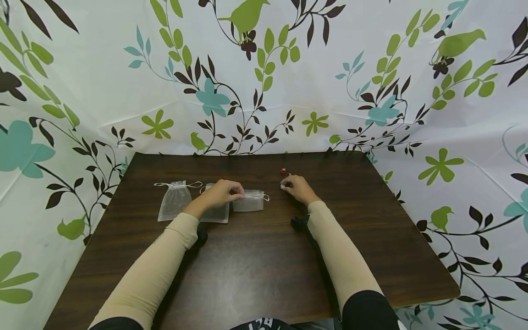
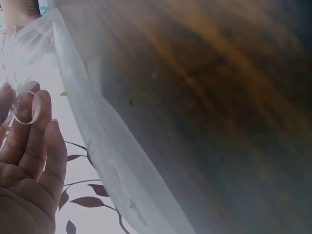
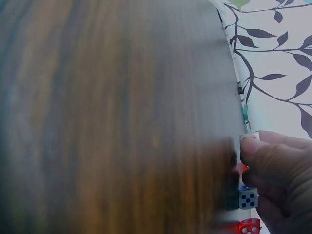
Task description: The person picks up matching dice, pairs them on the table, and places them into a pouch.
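My left hand (image 1: 220, 195) pinches the gathered top of a small sheer drawstring bag (image 1: 249, 204). In the left wrist view its thin white cord loop (image 2: 35, 108) lies against my fingers (image 2: 56, 151). Between thumb and fingertips, my right hand (image 1: 303, 190) holds a white die (image 3: 250, 136). Below that hand in the right wrist view are a white die with dark pips (image 3: 248, 199) and a red die (image 3: 249, 226). In the head view, a red die (image 1: 283, 171) lies just beyond the right hand.
Another sheer bag (image 1: 175, 204) lies flat on the left with its cords spread. A middle bag (image 1: 216, 215) is partly covered by my left hand and wrist. The dark wooden table (image 1: 255, 261) reaches back to a patterned cloth (image 1: 247, 128).
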A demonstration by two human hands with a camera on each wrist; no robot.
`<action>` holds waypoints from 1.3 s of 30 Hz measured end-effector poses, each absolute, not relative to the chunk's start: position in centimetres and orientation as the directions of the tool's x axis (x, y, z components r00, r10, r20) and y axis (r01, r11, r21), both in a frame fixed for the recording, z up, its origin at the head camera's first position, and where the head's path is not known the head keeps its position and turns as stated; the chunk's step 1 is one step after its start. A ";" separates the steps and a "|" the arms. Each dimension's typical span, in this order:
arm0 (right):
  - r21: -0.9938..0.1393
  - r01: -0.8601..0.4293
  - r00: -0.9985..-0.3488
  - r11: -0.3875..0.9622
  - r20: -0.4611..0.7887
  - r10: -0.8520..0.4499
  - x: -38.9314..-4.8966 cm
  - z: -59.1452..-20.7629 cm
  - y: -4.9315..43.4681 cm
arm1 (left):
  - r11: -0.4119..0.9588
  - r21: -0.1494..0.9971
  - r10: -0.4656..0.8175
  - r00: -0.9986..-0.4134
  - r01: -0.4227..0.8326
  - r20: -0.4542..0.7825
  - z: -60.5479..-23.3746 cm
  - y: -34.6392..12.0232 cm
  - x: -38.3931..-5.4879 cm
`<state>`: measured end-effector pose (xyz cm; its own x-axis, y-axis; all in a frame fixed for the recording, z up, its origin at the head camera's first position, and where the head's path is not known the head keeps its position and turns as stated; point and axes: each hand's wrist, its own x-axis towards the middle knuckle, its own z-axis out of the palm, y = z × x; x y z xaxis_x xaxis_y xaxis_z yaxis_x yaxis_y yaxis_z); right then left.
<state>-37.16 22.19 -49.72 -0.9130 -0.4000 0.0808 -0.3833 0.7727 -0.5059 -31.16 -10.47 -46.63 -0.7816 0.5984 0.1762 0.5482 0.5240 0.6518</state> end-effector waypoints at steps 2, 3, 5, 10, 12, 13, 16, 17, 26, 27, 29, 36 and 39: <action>-0.529 -0.377 -0.915 0.760 0.084 -0.395 -37.0 -49.7 22.3 | 0.522 0.653 0.598 -0.781 0.549 0.179 -46.6 -10.5 -31.2; -0.538 -0.374 -0.916 0.756 0.086 -0.391 -37.0 -49.6 22.4 | 0.522 0.656 0.596 -0.783 0.546 0.178 -46.6 -10.5 -31.2; -0.553 -0.369 -0.919 0.747 0.093 -0.384 -37.0 -49.6 22.4 | 0.523 0.660 0.592 -0.786 0.540 0.175 -46.6 -10.5 -31.2; -0.573 -0.371 -0.919 0.731 0.113 -0.378 -36.8 -49.3 22.5 | 0.528 0.656 0.587 -0.790 0.539 0.177 -46.7 -10.5 -31.2; -0.578 -0.373 -0.918 0.725 0.117 -0.379 -36.6 -49.0 22.6 | 0.529 0.653 0.589 -0.789 0.542 0.178 -46.8 -10.5 -31.2; -0.580 -0.374 -0.918 0.724 0.118 -0.380 -36.5 -48.8 22.6 | 0.529 0.652 0.589 -0.788 0.543 0.178 -46.8 -10.5 -31.2; -0.571 -0.376 -0.917 0.729 0.116 -0.382 -36.2 -48.4 22.6 | 0.524 0.657 0.591 -0.787 0.542 0.178 -46.9 -10.6 -31.2; -0.569 -0.377 -0.917 0.731 0.117 -0.382 -36.1 -48.3 22.6 | 0.521 0.659 0.591 -0.786 0.543 0.180 -46.9 -10.6 -31.2; -0.581 -0.417 -0.900 0.699 0.157 -0.407 -35.3 -47.8 22.9 | 0.514 0.657 0.594 -0.782 0.551 0.191 -46.7 -10.8 -31.1; -0.581 -0.420 -0.898 0.697 0.157 -0.411 -35.1 -47.8 22.9 | 0.516 0.658 0.593 -0.783 0.549 0.189 -46.6 -10.8 -31.0; -0.575 -0.428 -0.894 0.697 0.156 -0.420 -34.9 -47.7 22.9 | 0.519 0.654 0.593 -0.783 0.551 0.189 -46.5 -10.8 -30.9; -0.565 -0.448 -0.881 0.693 0.148 -0.449 -33.6 -47.6 22.9 | 0.520 0.655 0.593 -0.784 0.549 0.186 -46.4 -10.7 -30.8; -0.563 -0.451 -0.876 0.693 0.130 -0.464 -33.2 -47.9 22.9 | 0.514 0.658 0.594 -0.782 0.550 0.189 -46.4 -10.7 -30.8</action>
